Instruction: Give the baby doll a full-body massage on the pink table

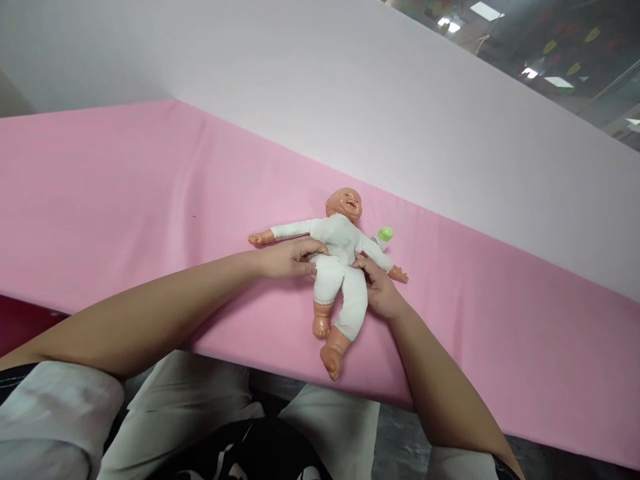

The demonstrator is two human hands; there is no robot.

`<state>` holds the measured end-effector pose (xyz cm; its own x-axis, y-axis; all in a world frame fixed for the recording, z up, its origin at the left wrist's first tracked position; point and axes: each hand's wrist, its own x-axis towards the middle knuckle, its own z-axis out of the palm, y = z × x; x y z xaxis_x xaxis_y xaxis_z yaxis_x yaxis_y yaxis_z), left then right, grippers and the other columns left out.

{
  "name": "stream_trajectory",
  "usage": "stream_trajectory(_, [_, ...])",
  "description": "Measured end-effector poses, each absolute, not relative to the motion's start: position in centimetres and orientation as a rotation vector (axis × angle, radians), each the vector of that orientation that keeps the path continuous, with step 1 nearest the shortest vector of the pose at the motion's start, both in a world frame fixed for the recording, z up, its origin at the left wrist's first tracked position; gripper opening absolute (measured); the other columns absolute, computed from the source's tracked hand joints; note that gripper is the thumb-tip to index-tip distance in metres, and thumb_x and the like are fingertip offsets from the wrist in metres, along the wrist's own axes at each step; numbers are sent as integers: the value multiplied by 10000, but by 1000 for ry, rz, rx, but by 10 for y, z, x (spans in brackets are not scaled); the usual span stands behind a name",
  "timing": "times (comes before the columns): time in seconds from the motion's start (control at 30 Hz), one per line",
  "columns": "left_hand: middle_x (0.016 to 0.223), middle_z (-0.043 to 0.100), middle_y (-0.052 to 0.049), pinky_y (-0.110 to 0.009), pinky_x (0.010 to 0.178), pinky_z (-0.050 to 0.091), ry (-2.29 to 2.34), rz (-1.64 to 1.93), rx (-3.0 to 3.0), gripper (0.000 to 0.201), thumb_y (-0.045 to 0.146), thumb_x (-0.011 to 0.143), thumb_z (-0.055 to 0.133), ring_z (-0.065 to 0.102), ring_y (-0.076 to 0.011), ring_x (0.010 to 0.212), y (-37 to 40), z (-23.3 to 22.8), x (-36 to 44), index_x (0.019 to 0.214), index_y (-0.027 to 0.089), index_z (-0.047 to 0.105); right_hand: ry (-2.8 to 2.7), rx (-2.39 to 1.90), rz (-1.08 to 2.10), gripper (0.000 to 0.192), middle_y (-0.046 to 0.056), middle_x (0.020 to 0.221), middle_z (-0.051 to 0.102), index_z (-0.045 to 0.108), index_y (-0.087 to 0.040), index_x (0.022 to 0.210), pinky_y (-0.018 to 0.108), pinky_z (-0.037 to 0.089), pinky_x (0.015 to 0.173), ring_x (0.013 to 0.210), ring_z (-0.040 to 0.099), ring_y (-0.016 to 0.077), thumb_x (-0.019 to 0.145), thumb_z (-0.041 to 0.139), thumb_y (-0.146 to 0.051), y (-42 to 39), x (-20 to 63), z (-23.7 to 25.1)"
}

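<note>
Meanwhile, left hand point(287, 260) and right hand point(381, 291) pinch the waist of a doll point(340, 257) lying on the pink desk point(125, 200), feet overhanging; a tug could slide it off.

I see a baby doll point(337, 263) in a white one-piece suit lying on its back on the pink cloth, arms spread wide, bare head toward the wall, legs reaching the near edge with both bare feet just past it. Its skin is orange-tan plastic.
</note>
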<state>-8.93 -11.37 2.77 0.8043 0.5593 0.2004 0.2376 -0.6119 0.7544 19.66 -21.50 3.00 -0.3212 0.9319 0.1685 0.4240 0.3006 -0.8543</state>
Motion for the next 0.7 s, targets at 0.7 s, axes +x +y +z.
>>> stream_trajectory(0.7, [1053, 653, -81, -328, 928, 506, 474, 265, 2257, 350, 549, 869, 722, 614, -246, 1029, -117, 55, -102, 935, 208, 763, -2024, -1346, 734, 326, 119, 1380, 638, 753, -259, 1084, 543, 496, 1142, 1439, 524, 372, 846, 835, -466, -224, 199, 36])
